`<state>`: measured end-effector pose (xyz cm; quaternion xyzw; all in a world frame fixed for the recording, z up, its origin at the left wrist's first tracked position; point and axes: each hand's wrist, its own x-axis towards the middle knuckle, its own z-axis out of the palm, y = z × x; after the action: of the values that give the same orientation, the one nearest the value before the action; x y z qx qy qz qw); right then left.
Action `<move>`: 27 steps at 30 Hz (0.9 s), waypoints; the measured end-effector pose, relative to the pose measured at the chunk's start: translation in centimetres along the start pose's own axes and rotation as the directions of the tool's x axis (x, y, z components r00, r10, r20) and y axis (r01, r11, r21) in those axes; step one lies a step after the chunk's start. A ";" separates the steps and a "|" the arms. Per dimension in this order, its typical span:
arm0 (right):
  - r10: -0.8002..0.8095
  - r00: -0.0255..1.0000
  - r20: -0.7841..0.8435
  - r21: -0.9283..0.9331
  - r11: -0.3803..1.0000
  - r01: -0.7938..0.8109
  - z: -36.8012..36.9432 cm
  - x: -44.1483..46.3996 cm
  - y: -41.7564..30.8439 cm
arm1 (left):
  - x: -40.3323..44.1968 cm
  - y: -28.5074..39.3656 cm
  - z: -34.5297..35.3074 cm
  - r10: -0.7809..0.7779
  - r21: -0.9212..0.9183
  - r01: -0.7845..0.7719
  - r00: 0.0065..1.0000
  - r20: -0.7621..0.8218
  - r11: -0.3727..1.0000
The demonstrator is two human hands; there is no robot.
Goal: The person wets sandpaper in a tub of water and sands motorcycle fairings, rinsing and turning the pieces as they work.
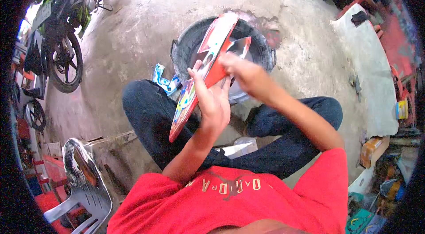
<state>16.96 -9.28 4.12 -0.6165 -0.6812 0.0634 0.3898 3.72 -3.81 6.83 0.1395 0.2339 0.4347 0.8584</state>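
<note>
A long, pointed panel (185, 101), red with white, blue and yellow patterning, is held at a slant above a round dark basin (180, 52). My left hand (212, 99) supports it from below near its middle, fingers around its edges. Against the panel's red face rests my right hand (239, 71), blurred, its fingers bent together; whatever lies under them is hidden. The panel's upper part crosses the basin, and a forked piece sticks out at its right. Left of the basin, a blue and white patterned piece (166, 80) lies on the floor.
Motorcycles (66, 57) stand at the upper left. A grey plastic chair (88, 181) is at the lower left. My bent legs (150, 105) flank the basin's near side. At the right are a cardboard box (374, 151), a yellow container (402, 110) and assorted clutter.
</note>
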 end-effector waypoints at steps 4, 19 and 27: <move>-0.100 0.994 0.037 -0.044 0.994 0.101 -0.4 0.3 -2.3 | 0.6 0.2 -1.1 0.050 0.119 -0.057 0.997 0.061 0.991; -0.122 0.992 -0.014 -0.054 0.991 0.121 0.6 -0.4 -2.4 | 0.5 -0.1 -0.7 0.049 0.128 -0.053 0.998 0.030 0.990; -0.031 0.999 -0.009 0.042 0.999 0.031 0.8 -0.5 -0.4 | -0.2 0.3 0.0 -0.009 0.110 0.007 1.000 0.024 0.994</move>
<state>16.07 -9.49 3.57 -0.5977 -0.6877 0.0692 0.4062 3.45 -3.80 7.00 0.1909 0.2474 0.4159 0.8540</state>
